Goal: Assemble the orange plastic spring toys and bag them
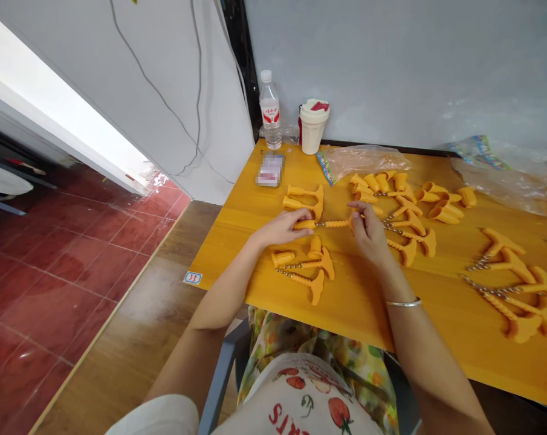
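Note:
My left hand [284, 228] pinches a short orange plastic cap [305, 224] over the table. An orange corkscrew [336, 224] lies level between my hands, its twisted shank and metal spiral pointing left at the cap's opening. My right hand [368, 232] is closed on the corkscrew's handle, mostly covered by the fingers. The spiral's tip is at or just inside the cap; I cannot tell which. Just beyond my left hand lie capped corkscrews [319, 202]. Nearer my body are two uncapped corkscrews [316, 284] with loose caps [283, 258] beside them.
Right of my right hand lie a heap of loose caps [445, 211] and several uncapped corkscrews [411, 223], with more corkscrews [522, 290] farther right. At the back stand a water bottle [270, 115] and a lidded cup [313, 130], near a phone-like object [270, 169] and plastic bags [368, 158].

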{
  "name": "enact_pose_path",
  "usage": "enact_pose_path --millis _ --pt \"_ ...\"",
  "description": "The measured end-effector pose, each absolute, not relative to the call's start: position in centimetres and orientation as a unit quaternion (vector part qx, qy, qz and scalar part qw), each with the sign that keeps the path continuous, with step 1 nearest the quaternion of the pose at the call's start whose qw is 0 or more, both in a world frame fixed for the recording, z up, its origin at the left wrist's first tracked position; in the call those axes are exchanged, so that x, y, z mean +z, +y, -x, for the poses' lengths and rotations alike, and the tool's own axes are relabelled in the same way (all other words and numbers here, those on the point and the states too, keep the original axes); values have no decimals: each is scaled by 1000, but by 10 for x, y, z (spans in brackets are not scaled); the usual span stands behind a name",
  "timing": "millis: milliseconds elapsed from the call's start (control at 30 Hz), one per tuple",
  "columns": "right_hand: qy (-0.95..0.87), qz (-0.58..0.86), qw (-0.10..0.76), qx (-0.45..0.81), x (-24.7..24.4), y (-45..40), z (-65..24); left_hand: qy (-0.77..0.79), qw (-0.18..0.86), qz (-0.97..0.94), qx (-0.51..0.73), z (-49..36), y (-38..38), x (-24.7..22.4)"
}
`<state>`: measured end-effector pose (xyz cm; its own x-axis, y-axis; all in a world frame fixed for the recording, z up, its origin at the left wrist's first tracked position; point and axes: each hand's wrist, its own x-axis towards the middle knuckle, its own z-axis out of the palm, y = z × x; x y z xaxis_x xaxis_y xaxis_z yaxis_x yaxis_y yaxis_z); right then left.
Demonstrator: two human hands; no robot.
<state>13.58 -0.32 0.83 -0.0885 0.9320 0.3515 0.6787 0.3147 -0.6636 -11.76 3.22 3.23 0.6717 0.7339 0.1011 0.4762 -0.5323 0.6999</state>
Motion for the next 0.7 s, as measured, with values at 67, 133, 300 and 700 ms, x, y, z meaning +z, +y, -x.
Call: enact_pose_path --millis 67,133,300,700 --pt "-722 553 386 157 8 -6 -127 346 340 -851 201 114 32 32" --pt "-716 546 402 165 8 -10 -118 338 353 -849 201 109 31 29" --pt "-579 575 428 390 8 -8 -111 331 349 -844 236 95 24 20" --pt "-701 545 366 278 27 -11 -129 344 320 -797 379 99 30 11"
